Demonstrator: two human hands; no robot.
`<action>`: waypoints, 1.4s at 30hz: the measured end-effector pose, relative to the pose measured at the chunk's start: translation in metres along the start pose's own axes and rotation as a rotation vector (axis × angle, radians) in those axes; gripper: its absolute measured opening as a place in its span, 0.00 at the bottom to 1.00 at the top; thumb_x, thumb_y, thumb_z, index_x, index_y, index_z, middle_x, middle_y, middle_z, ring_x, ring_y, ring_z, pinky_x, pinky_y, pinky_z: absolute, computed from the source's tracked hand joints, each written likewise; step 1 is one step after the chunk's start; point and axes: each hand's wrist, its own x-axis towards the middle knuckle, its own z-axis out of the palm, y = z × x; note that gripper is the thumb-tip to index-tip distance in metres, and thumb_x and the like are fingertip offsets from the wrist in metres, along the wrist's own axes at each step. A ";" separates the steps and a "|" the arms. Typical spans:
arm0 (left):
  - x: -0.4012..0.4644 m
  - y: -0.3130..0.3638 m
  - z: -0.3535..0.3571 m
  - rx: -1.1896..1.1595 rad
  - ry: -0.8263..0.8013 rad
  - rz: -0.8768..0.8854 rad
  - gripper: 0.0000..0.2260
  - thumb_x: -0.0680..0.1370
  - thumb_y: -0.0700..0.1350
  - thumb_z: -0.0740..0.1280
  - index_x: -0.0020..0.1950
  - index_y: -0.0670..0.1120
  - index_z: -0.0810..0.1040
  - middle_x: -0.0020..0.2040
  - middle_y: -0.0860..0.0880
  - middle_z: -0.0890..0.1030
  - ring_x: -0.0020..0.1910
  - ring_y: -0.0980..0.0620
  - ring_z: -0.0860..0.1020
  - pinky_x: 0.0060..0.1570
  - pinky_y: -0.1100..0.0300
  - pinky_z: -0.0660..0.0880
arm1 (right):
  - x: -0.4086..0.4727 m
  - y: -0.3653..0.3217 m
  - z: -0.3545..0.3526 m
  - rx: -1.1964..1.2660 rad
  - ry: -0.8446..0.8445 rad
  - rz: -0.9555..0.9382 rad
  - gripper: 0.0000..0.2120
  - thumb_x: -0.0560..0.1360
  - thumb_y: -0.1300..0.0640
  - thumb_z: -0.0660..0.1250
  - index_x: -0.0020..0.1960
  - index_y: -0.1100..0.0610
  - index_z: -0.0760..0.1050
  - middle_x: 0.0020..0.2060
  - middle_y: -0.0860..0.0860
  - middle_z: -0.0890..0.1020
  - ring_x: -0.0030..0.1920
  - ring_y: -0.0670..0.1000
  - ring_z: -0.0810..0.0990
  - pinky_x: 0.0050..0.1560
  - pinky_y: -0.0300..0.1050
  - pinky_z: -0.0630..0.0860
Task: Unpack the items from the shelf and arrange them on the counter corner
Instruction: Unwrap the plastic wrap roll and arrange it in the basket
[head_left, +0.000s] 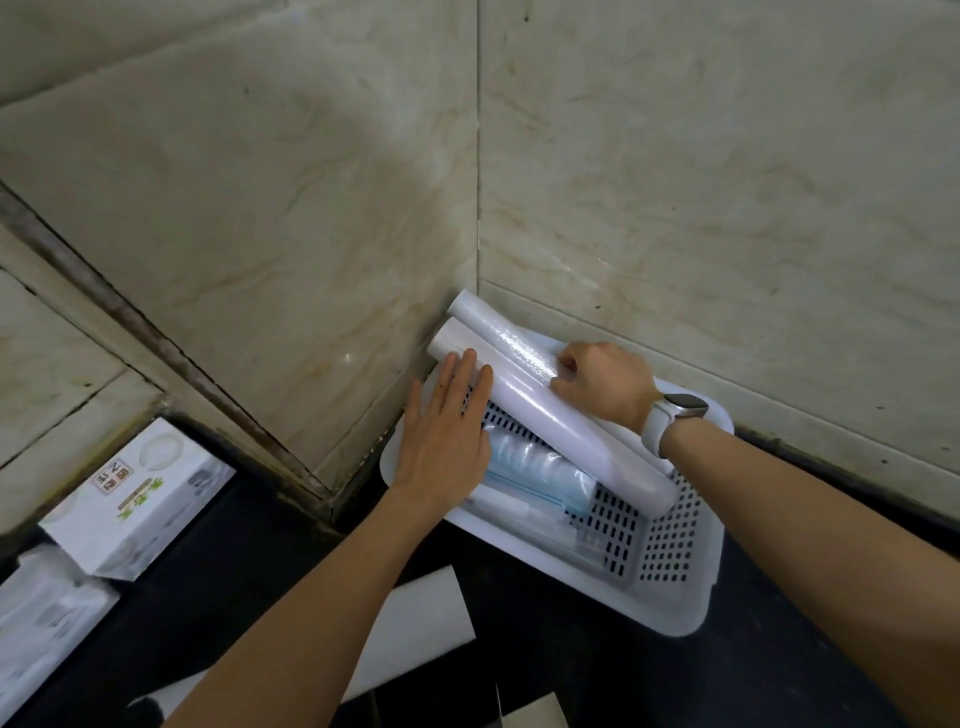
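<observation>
A white perforated plastic basket (680, 587) sits in the counter corner against the tiled walls. Two white rolls lie slanted across it: a smooth roll (561, 421) in front and a glossy textured roll (501, 332) behind it, their upper ends poking toward the wall corner. My right hand (605, 382), with a white watch on the wrist, grips the rolls from above. My left hand (444, 431) lies flat and open on the basket's left rim, fingertips touching the smooth roll. Under the rolls, a clear bag of blue-white items (540, 473) rests in the basket.
The counter (545, 670) is black. A white roll (415, 629) lies on it near me, partly under my left forearm. At the left stand a white printed box (135, 499) and another white pack (47, 618). Tiled walls close off the back and left.
</observation>
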 end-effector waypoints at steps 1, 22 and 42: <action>0.000 0.001 0.000 -0.014 -0.004 -0.003 0.28 0.79 0.46 0.54 0.75 0.45 0.45 0.77 0.44 0.45 0.76 0.47 0.43 0.73 0.43 0.52 | 0.000 -0.001 -0.001 0.003 -0.008 0.011 0.06 0.72 0.52 0.62 0.45 0.54 0.71 0.43 0.54 0.79 0.40 0.55 0.72 0.37 0.44 0.63; 0.061 -0.004 -0.014 0.245 -0.025 0.109 0.26 0.78 0.54 0.58 0.74 0.49 0.55 0.76 0.46 0.56 0.76 0.44 0.50 0.71 0.39 0.49 | -0.051 0.005 -0.026 0.496 0.434 -0.025 0.16 0.72 0.57 0.67 0.57 0.60 0.71 0.47 0.51 0.69 0.45 0.48 0.69 0.44 0.33 0.64; -0.001 0.015 -0.007 -0.171 -0.006 -0.173 0.20 0.77 0.49 0.59 0.69 0.47 0.65 0.73 0.47 0.63 0.70 0.47 0.63 0.68 0.44 0.58 | -0.060 0.007 0.017 0.672 0.262 0.009 0.23 0.76 0.58 0.62 0.69 0.56 0.61 0.54 0.52 0.68 0.55 0.49 0.68 0.59 0.44 0.67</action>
